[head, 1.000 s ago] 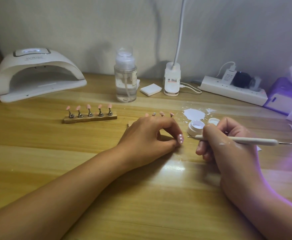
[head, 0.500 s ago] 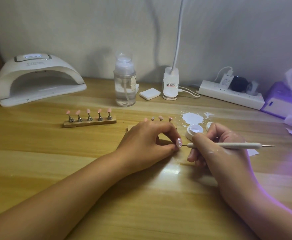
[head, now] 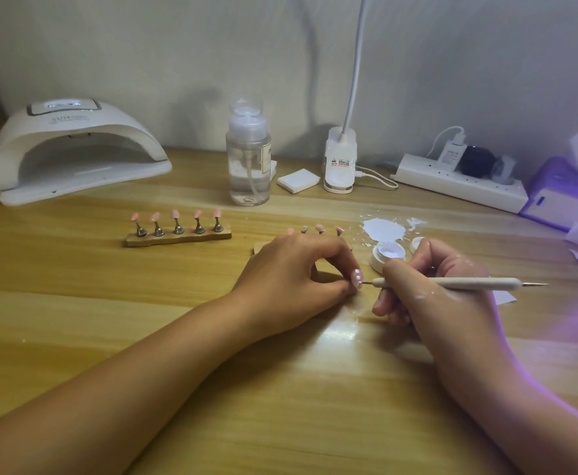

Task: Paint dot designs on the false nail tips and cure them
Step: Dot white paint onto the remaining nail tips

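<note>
My left hand [head: 294, 275] pinches a pink false nail tip [head: 357, 278] with white dots between thumb and forefinger, low over the wooden table [head: 143, 303]. My right hand [head: 431, 293] grips a white dotting pen [head: 452, 283], whose metal point touches the lower edge of the tip. An open white gel pot [head: 387, 255] stands just behind the pen, its lid [head: 417, 244] beside it. A wooden stand [head: 178, 234] at the left carries several pink tips. A second stand [head: 318, 231] is mostly hidden behind my left hand.
A white curing lamp [head: 75, 156] stands at the back left. A clear pump bottle [head: 248, 156], a white pad [head: 298, 180], a desk-lamp base [head: 339, 166], a power strip [head: 459, 183] and a purple tissue box [head: 565, 193] line the back. White spilled paint [head: 383, 229] lies near the pot.
My right hand moved left, bringing the pen's point from a gap beside the nail tip into contact with it. My left hand kept holding the tip in place.
</note>
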`<act>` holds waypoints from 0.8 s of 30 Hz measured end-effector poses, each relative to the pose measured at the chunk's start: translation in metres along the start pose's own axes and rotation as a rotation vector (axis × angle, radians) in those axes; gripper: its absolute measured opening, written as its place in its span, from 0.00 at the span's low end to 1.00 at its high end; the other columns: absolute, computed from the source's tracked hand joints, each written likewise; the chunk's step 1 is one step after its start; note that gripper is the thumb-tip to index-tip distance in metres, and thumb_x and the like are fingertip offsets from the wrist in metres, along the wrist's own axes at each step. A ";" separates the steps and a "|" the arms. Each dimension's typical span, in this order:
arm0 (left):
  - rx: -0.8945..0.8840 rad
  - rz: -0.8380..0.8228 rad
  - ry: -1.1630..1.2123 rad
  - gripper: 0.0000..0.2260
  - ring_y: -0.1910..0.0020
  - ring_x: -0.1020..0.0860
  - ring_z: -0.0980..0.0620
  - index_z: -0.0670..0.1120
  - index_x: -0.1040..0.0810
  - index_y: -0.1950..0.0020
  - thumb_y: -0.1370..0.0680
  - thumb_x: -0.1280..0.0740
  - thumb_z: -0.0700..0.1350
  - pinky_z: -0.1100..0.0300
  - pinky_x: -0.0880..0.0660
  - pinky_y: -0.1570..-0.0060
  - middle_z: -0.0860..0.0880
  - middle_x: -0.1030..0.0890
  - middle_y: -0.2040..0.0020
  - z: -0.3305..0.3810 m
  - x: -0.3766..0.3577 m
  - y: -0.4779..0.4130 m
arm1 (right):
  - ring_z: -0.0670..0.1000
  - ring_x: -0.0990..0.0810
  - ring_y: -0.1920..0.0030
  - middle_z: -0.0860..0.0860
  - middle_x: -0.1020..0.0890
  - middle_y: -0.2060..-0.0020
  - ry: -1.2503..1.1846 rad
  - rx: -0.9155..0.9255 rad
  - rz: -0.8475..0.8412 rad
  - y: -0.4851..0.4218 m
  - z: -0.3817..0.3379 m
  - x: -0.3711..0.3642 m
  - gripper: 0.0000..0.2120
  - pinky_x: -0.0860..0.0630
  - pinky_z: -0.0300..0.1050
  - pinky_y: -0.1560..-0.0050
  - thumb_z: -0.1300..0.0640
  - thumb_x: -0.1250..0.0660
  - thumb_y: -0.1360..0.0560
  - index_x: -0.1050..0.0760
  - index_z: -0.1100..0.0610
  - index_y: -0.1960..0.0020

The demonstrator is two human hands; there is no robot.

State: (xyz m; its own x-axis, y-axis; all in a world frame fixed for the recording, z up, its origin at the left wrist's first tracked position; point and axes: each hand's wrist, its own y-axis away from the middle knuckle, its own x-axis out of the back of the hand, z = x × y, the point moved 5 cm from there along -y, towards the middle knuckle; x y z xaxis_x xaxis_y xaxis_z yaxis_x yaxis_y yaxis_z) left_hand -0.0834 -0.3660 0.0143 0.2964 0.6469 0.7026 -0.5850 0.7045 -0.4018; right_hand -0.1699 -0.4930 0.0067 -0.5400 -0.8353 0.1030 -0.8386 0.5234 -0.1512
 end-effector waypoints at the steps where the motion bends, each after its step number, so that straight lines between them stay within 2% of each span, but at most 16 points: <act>1: 0.001 0.003 -0.001 0.11 0.70 0.29 0.64 0.60 0.23 0.61 0.27 0.27 0.44 0.56 0.33 0.49 0.77 0.29 0.72 0.000 0.000 0.000 | 0.49 0.27 0.77 0.58 0.20 0.76 0.001 -0.002 0.001 0.000 0.000 0.000 0.16 0.31 0.36 0.76 0.64 0.32 0.30 0.31 0.52 0.72; 4: 0.004 0.006 -0.007 0.10 0.69 0.30 0.63 0.59 0.22 0.61 0.27 0.27 0.44 0.58 0.34 0.52 0.77 0.29 0.72 -0.001 0.000 0.000 | 0.48 0.27 0.77 0.57 0.20 0.76 0.021 -0.001 0.001 0.000 0.001 0.001 0.17 0.32 0.36 0.75 0.65 0.32 0.29 0.31 0.52 0.73; 8: 0.007 -0.003 0.003 0.10 0.71 0.29 0.64 0.58 0.22 0.60 0.27 0.27 0.44 0.57 0.33 0.46 0.77 0.29 0.73 -0.001 -0.001 0.000 | 0.48 0.27 0.77 0.58 0.20 0.76 0.018 -0.004 -0.003 -0.001 0.001 0.000 0.18 0.32 0.36 0.76 0.64 0.32 0.29 0.31 0.52 0.73; 12: 0.001 0.003 -0.007 0.09 0.69 0.29 0.64 0.58 0.21 0.59 0.27 0.27 0.44 0.62 0.36 0.52 0.77 0.30 0.72 -0.001 0.000 0.000 | 0.49 0.27 0.77 0.58 0.20 0.76 0.010 0.007 -0.004 0.000 0.000 -0.001 0.17 0.31 0.36 0.75 0.65 0.32 0.29 0.31 0.52 0.73; 15: 0.011 -0.001 -0.008 0.09 0.70 0.29 0.64 0.59 0.22 0.60 0.27 0.27 0.45 0.55 0.31 0.46 0.77 0.29 0.72 -0.001 0.000 0.000 | 0.49 0.27 0.77 0.58 0.20 0.75 0.001 0.002 -0.002 0.000 0.000 -0.001 0.16 0.31 0.36 0.75 0.64 0.32 0.30 0.30 0.51 0.72; 18: 0.007 -0.003 0.003 0.10 0.70 0.29 0.67 0.59 0.23 0.60 0.27 0.26 0.44 0.54 0.32 0.42 0.77 0.29 0.73 -0.001 -0.001 0.000 | 0.48 0.27 0.77 0.58 0.20 0.75 0.006 -0.006 0.005 0.000 0.001 0.000 0.16 0.31 0.37 0.74 0.64 0.33 0.29 0.30 0.51 0.73; 21: -0.003 0.003 0.007 0.10 0.67 0.30 0.74 0.58 0.22 0.60 0.27 0.26 0.43 0.56 0.33 0.48 0.77 0.30 0.73 -0.001 -0.001 0.000 | 0.48 0.28 0.78 0.57 0.20 0.76 0.007 -0.008 0.012 0.000 0.001 0.001 0.17 0.32 0.36 0.75 0.64 0.33 0.29 0.31 0.51 0.73; 24: -0.007 0.012 0.014 0.10 0.67 0.30 0.75 0.58 0.22 0.60 0.27 0.26 0.43 0.59 0.35 0.51 0.77 0.30 0.73 -0.002 -0.001 0.000 | 0.47 0.29 0.79 0.57 0.21 0.77 -0.030 -0.003 0.021 0.000 0.000 0.001 0.19 0.33 0.35 0.77 0.64 0.32 0.27 0.30 0.50 0.74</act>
State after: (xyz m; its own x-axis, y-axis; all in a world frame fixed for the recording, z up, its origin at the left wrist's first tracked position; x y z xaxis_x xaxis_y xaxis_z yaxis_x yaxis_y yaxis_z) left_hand -0.0818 -0.3660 0.0125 0.3004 0.6594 0.6892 -0.5830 0.6988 -0.4145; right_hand -0.1707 -0.4935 0.0067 -0.5555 -0.8286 0.0704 -0.8271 0.5417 -0.1498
